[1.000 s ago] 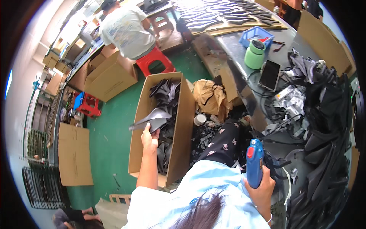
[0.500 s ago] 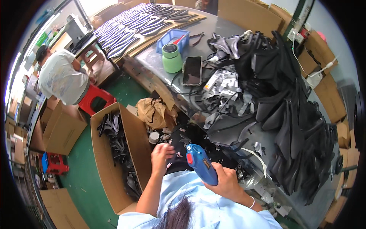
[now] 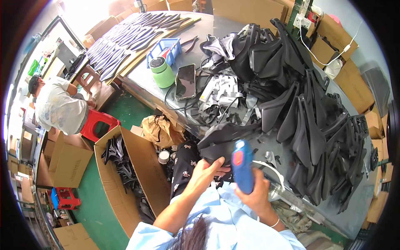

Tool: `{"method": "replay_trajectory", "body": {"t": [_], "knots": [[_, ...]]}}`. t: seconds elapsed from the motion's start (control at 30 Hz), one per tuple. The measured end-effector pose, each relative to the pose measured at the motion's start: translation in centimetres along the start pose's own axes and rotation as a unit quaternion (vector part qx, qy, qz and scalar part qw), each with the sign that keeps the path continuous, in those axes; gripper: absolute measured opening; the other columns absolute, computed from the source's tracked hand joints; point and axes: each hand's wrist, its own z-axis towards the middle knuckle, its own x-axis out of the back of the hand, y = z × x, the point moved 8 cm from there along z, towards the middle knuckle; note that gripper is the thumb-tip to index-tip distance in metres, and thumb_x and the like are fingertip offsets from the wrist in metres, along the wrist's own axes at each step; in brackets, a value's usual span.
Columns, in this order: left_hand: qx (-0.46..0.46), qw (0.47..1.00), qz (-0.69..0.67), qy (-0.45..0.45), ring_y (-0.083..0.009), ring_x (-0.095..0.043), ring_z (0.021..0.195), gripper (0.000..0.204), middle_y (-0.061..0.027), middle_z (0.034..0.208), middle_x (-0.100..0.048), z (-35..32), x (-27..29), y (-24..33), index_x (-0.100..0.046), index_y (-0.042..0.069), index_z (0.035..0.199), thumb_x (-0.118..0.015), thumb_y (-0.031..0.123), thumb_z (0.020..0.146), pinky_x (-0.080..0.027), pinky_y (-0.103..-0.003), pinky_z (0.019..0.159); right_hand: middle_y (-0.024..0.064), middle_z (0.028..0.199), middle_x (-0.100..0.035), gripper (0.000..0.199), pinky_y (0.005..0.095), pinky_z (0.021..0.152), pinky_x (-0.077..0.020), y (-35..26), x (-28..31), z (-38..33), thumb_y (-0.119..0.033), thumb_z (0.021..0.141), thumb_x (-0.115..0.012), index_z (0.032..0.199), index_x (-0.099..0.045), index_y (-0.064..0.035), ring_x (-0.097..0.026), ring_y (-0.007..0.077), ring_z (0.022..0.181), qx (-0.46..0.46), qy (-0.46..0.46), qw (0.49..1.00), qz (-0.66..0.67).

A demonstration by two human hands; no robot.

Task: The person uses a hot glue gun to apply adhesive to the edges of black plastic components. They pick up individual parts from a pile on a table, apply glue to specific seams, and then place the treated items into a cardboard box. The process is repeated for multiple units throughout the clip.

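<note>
My right hand (image 3: pixel 257 195) is wrapped round a blue handheld power tool (image 3: pixel 243 175) with a red button, its end pointing away from me. A white band circles that wrist. To its left, my left hand (image 3: pixel 207 174) has thumb and fingers closed on the near edge of a black moulded piece (image 3: pixel 225 139) at the table's edge. The tool hangs beside the piece and covers part of its right end; whether they touch is unclear. A large heap of similar black moulded pieces (image 3: pixel 306 129) lies on the right of the metal table (image 3: pixel 196 31).
Silvery scraps (image 3: pixel 221 93), a phone (image 3: pixel 186 82), a green jar (image 3: pixel 161 73) and a blue basket (image 3: pixel 170 49) lie beyond my hands. Slim dark pieces (image 3: pixel 133 37) cover a board at the back. On my left stands a carton (image 3: pixel 143 166) of black parts. A co-worker (image 3: pixel 62 104) sits farther left.
My left hand has moved right and closed on the black piece, which has come nearer. My right hand has swung the blue tool rightward and more upright. My view has turned slightly right.
</note>
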Motion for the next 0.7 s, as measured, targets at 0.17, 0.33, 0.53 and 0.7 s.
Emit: {"method": "replay_trajectory", "body": {"t": [0.17, 0.33, 0.53, 0.7], "knots": [[-0.168, 0.941, 0.293, -0.03, -0.0197, -0.064, 0.081, 0.027, -0.0143, 0.086, -0.066, -3.9, 0.5, 7.6, -0.058, -0.005, 0.107, -0.052, 0.018, 0.093, -0.05, -0.031, 0.07, 0.012, 0.084, -0.061, 0.079, 0.0303, 0.066, -0.0506, 0.3, 2.9, 2.4, -0.021, 0.06, -0.089, 0.117, -0.04, 0.0019, -0.061, 0.0185, 0.07, -0.042, 0.106, 0.993, 0.015], [-0.087, 0.994, -0.069, 0.018, -0.0315, -0.065, 0.092, 0.033, -0.0175, 0.111, -0.059, -1.8, 3.0, 6.1, -0.047, -0.003, 0.12, -0.048, 0.021, 0.096, -0.055, -0.038, 0.077, 0.0162, 0.081, -0.065, 0.069, 0.0375, 0.07, -0.0513, 0.7, 4.0, 4.4, -0.02, 0.067, -0.083, 0.118, -0.042, 0.0019, -0.067, 0.0299, 0.072, -0.119, 0.137, 0.981, 0.063], [-0.173, 0.979, 0.021, 0.103, -0.0264, -0.063, 0.09, 0.03, -0.0154, 0.109, -0.058, -1.3, 2.5, 3.9, -0.051, -0.004, 0.116, -0.048, 0.017, 0.095, -0.056, -0.039, 0.077, 0.0127, 0.077, -0.069, 0.057, 0.039, 0.072, -0.0514, 5.5, 4.7, 5.4, -0.021, 0.071, -0.077, 0.114, -0.045, -0.0017, -0.068, 0.0314, 0.076, -0.182, 0.052, 0.982, -0.029], [-0.341, 0.887, 0.292, 0.107, -0.0222, -0.059, 0.062, 0.017, -0.014, 0.072, -0.061, -5.3, -1.6, 9.3, -0.059, -0.002, 0.1, -0.056, 0.008, 0.087, -0.045, -0.033, 0.056, 0.0099, 0.075, -0.066, 0.049, 0.0317, 0.062, -0.0506, 8.1, 6.6, 6.2, -0.021, 0.072, -0.078, 0.104, -0.048, 0.001, -0.064, 0.0196, 0.063, -0.221, 0.136, 0.962, 0.087]]}}
